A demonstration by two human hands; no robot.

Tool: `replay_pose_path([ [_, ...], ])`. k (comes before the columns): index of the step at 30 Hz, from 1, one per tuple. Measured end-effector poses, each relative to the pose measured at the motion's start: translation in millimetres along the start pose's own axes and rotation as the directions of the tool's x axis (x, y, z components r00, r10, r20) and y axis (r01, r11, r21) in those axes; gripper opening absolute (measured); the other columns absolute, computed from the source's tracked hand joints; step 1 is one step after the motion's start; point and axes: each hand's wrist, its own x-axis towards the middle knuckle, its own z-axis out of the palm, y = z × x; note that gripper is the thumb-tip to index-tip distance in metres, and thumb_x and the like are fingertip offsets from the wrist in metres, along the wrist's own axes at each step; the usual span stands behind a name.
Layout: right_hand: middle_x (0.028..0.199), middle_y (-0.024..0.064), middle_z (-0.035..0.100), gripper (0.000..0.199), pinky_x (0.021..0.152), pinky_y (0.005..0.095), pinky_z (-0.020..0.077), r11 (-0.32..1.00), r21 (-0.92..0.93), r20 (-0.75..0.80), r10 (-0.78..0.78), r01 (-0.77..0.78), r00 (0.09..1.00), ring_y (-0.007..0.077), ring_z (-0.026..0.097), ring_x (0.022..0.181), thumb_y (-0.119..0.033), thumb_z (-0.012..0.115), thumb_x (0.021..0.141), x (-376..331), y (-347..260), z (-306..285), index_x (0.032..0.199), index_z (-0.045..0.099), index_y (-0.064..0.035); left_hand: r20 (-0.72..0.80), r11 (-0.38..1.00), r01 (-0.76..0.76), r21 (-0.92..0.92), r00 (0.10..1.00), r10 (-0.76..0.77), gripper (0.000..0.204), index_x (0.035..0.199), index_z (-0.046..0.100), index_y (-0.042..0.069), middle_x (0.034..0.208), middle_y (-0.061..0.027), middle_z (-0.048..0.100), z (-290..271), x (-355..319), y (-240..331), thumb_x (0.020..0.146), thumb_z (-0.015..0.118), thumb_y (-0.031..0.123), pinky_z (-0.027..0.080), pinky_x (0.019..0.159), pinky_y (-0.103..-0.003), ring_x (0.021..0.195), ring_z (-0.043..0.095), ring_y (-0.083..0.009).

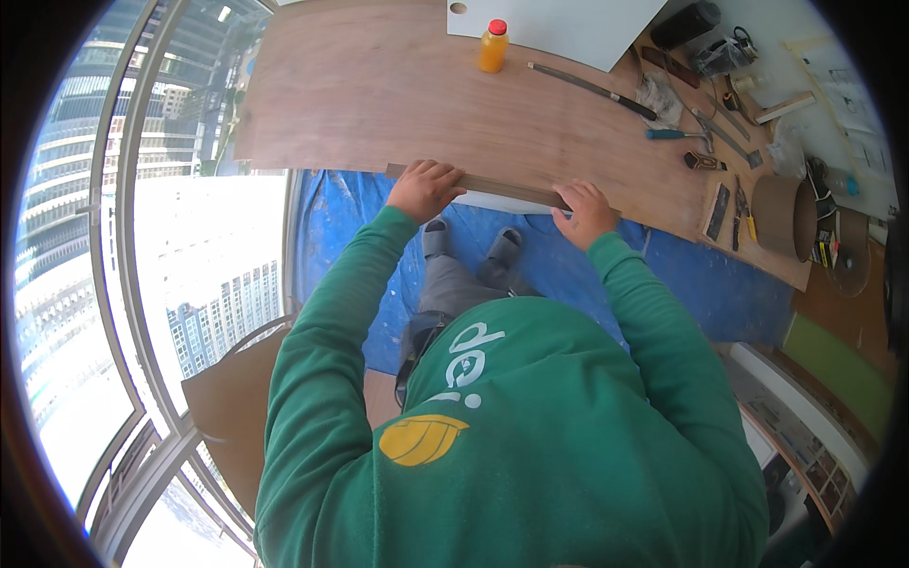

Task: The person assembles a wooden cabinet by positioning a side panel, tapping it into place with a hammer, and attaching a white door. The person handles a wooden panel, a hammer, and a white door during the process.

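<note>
A narrow brown wooden strip (511,188) lies along the near edge of a large plywood sheet (379,95). My left hand (426,190) grips the strip near its left end, fingers curled over the top. Toward the other end my right hand (585,214) is closed round it in the same way, thumb on the near side. Parts of the strip are hidden under both hands. Beyond them, on the plywood, stand an orange drink bottle (492,49) with a red cap and a long file (592,89) with a dark handle.
A hammer (677,134), a tape measure (704,162) and several hand tools crowd the right side, near a brown cylinder (786,218). A white panel (549,28) lies at the back. Blue sheeting (355,246) covers the floor; tall windows (123,237) line the left.
</note>
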Motion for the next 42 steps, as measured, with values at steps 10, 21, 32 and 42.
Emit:
replay_pose_path([
  [10,0.114,0.0129,0.069,0.042,0.098,0.0479,0.0476,0.995,0.059,0.055,-0.082,0.078,0.995,0.034,0.059,0.114,-0.03,0.072,0.087,60,-77,31,0.121,0.067,-0.0062,0.058,0.996,0.087,0.002,0.994,-0.087,0.043,0.124,0.068,0.012,0.119,-0.0062,0.069,-27,-14,-35,0.094,0.067,0.043,0.046,0.104,-0.044,0.118,0.06,-0.0274],
  [21,0.102,0.0135,0.068,0.03,0.083,0.0499,0.0515,0.986,0.055,0.106,0.153,-0.159,0.983,0.0372,0.064,0.099,-0.029,0.072,0.089,79,-115,46,0.11,0.067,-0.0077,0.163,0.999,0.012,-0.034,0.987,-0.007,0.042,0.127,0.065,0.008,0.121,-0.0082,0.068,-54,-32,-85,0.094,0.069,0.035,0.049,0.1,-0.044,0.113,0.062,-0.031],
  [32,0.102,0.0153,0.068,0.035,0.084,0.049,0.0523,0.976,0.064,0.029,0.205,-0.207,0.978,0.0378,0.065,0.097,-0.031,0.076,0.086,78,-119,52,0.112,0.068,-0.0085,0.264,0.562,0.529,-0.636,0.834,-0.485,0.043,0.107,0.071,0.0,0.097,-0.0101,0.074,-31,-56,-101,0.092,0.073,0.04,0.055,0.082,-0.035,0.09,0.069,-0.0202],
  [42,0.104,0.0162,0.068,0.034,0.085,0.0492,0.0515,0.965,0.052,0.093,0.251,-0.257,0.963,0.0389,0.064,0.099,-0.029,0.076,0.087,83,-125,47,0.111,0.068,-0.0064,0.391,0.264,0.626,-0.734,0.707,-0.589,0.034,0.089,0.069,0.002,0.08,-0.0062,0.073,-6,-47,-94,0.094,0.073,0.035,0.052,0.071,-0.03,0.075,0.066,-0.014],
])
